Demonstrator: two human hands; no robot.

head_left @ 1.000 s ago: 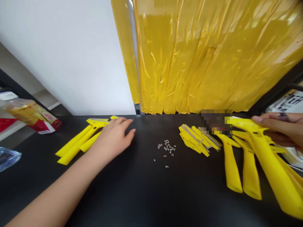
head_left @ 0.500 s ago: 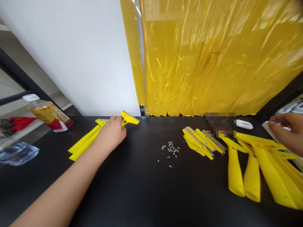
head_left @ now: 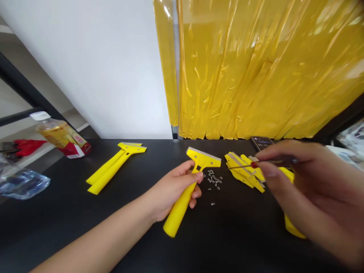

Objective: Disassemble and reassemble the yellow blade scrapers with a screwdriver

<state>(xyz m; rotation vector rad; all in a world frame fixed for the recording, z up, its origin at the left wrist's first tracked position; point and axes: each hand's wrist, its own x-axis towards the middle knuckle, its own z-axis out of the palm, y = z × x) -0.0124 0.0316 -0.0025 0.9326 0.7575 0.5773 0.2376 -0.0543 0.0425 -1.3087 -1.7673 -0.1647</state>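
My left hand point(head_left: 183, 182) is closed around the neck of a yellow scraper point(head_left: 182, 203), its wide head tilted up with two screws showing in it. In my right hand point(head_left: 307, 189), close to the camera, a thin screwdriver point(head_left: 241, 166) is pinched, its shaft pointing left toward the scraper but apart from it. Small screws and nuts point(head_left: 214, 180) lie loose on the black table below the scraper head. Beside them is a pile of yellow plates and grey blades point(head_left: 246, 170). Two more yellow scrapers point(head_left: 113, 167) rest together on the left.
A drink bottle with a red and yellow label point(head_left: 64, 136) stands tilted at the left, near crumpled clear plastic point(head_left: 25, 185). A phone point(head_left: 261, 143) lies at the back right. Behind the table hangs a yellow plastic curtain point(head_left: 241, 76). My right hand partly covers a yellow handle point(head_left: 292, 225).
My left hand has moved right from the scrapers at the left, bringing one scraper to the middle. My right hand has come in from the right edge, with the screwdriver now showing.
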